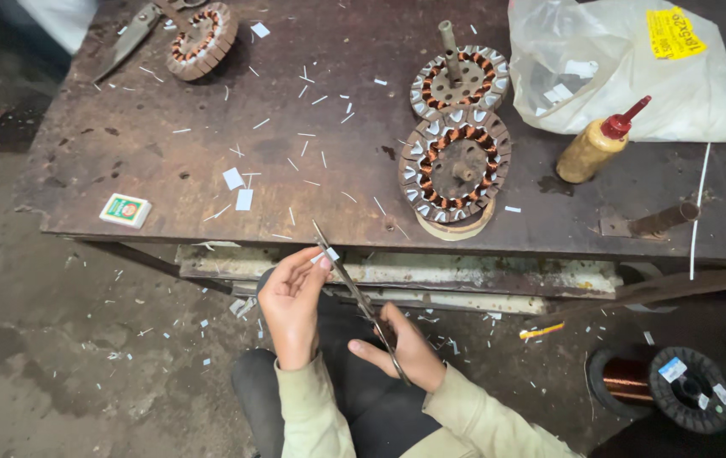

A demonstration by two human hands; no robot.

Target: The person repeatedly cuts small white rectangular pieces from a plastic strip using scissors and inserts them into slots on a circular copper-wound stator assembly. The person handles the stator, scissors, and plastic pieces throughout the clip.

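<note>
Rusty and scarred, the metal worktop (pixel 168 161) is littered with white paper slivers; below its front edge the right hand (pixel 403 343) has its grip clenched through the handles of long scissors (pixel 361 298), blades angled up toward the edge; the left hand (pixel 291 301) pinches a small white paper strip (pixel 330 254) at the blade tips; 2 copper-wound stators (pixel 456 161) sit stacked behind, a yellow glue bottle (pixel 593 144) and plastic bag (pixel 625 68) to their right; a wire spool (pixel 664 386) lies on the floor.
</note>
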